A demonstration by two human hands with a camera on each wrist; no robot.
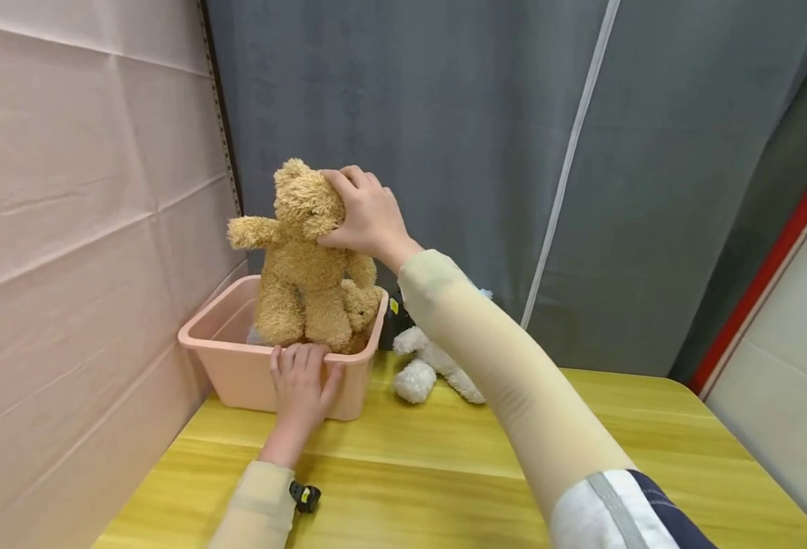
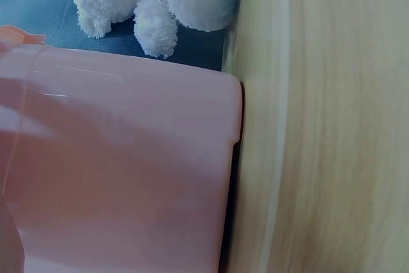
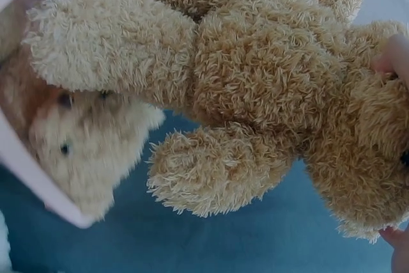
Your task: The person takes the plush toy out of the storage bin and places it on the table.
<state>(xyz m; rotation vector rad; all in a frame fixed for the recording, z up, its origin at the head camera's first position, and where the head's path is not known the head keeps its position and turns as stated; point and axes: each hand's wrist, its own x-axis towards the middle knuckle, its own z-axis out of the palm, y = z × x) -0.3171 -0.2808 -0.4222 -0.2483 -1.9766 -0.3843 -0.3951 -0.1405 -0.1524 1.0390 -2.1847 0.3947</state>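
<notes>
A curly tan teddy bear [image 1: 300, 259] is held upright by its head in my right hand [image 1: 369, 213], its legs at the opening of the pink plastic bin [image 1: 239, 374]. The right wrist view shows the same teddy bear [image 3: 262, 62] from the side, with fingertips at its head. My left hand [image 1: 300, 381] grips the near rim of the bin, fingers over the edge and thumb on the outer wall. Inside the bin at the right is a second tan bear [image 1: 360, 305], its face visible in the right wrist view.
A white plush toy [image 1: 417, 377] sits on the yellow wooden table [image 1: 403, 488], right of the bin and partly behind my right forearm. A pink cloth wall [image 1: 88, 229] stands close at the left. A grey curtain [image 1: 445, 137] hangs behind.
</notes>
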